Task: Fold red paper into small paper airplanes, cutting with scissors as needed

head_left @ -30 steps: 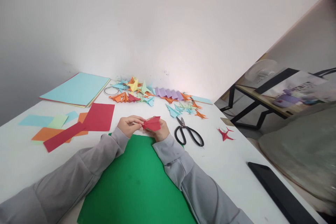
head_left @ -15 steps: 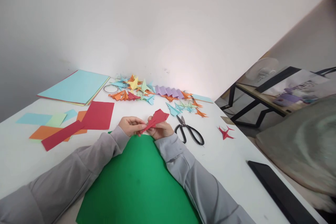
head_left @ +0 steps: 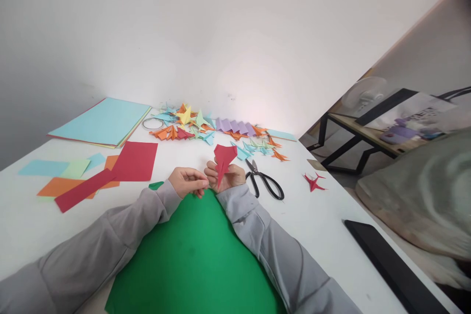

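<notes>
A red folded paper piece (head_left: 225,156), wide at the top and narrowing to a point below, is held upright between the thumb and fingers of my right hand (head_left: 235,176). Just left of its lower point is my left hand (head_left: 188,182), fingers curled in and thumb against them, with nothing visible in its grip. Both hands are above the far end of a green mat (head_left: 195,250). Black-handled scissors (head_left: 270,184) lie partly open beside my right hand.
Red paper (head_left: 136,162) and coloured strips lie at left, near stacked sheets (head_left: 103,120). Folded paper pieces (head_left: 186,117) and a wire ring (head_left: 152,123) sit by the wall. At right are a red folded figure (head_left: 313,183) and a black flat object (head_left: 386,260).
The red folded paper has turned from slanting to upright in my right hand. My left hand has let go of its narrow end and sits slightly apart.
</notes>
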Motion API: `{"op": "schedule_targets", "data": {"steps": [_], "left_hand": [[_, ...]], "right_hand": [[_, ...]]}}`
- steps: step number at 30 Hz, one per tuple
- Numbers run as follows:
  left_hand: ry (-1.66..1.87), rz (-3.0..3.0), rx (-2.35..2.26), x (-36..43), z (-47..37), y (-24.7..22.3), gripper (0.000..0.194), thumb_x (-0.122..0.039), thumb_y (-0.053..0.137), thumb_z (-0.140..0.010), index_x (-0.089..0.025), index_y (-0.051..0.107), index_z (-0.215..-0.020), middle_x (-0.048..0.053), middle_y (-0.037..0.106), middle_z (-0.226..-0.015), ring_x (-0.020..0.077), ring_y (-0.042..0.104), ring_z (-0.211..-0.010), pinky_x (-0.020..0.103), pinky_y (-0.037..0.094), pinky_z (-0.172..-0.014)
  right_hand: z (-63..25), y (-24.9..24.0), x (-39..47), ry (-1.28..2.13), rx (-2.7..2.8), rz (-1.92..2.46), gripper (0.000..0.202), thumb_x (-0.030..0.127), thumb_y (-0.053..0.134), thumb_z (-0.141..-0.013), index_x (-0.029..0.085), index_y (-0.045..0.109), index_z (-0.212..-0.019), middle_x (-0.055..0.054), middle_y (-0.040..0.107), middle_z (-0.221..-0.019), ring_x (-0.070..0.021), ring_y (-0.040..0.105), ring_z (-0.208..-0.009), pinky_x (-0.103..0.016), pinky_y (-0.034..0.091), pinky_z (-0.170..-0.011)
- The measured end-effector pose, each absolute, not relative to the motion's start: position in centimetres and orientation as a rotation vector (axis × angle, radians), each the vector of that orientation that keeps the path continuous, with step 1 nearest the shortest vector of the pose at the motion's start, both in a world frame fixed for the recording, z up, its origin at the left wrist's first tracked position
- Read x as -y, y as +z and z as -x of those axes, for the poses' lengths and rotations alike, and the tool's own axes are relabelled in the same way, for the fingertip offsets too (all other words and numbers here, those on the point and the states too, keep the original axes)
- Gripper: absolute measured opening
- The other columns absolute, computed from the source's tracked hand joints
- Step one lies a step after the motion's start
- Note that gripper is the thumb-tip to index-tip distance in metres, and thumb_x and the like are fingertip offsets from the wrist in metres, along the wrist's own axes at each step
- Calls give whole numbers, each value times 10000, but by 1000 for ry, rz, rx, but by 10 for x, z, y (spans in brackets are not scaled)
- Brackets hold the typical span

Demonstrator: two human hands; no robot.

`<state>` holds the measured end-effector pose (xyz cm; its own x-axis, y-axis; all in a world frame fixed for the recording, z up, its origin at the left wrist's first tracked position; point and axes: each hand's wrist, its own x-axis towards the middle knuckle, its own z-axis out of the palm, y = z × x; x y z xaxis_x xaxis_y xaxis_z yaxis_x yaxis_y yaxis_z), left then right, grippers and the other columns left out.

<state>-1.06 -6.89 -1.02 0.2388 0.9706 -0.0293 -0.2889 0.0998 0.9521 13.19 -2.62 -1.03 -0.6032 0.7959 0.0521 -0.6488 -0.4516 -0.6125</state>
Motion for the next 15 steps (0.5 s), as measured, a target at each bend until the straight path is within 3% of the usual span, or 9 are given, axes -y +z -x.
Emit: {"op": "schedule_targets", "data": {"steps": [9,15], "left_hand": [[1193,-1068,-911,69,10,-10,269,-325,768,-496,-112,631,-586,8,597,-459,99,529,-370,224,438,-374],[1347,-1032,-944,61,13,-13,280,-341,759,-509,-113,630,-608,-4,585,-446,85,509,-375,215,431,-378]], "right_hand": [[-136,-14,24,2215,762,195,296,192,510,-460,196,227,-546,51,199,-547,-74,162,-457,-172,183,-355],[-134,-20,21,2373,964,179,178,226,493,-480,191,340,-564,42,271,-508,-72,173,-438,-196,188,-356]]}}
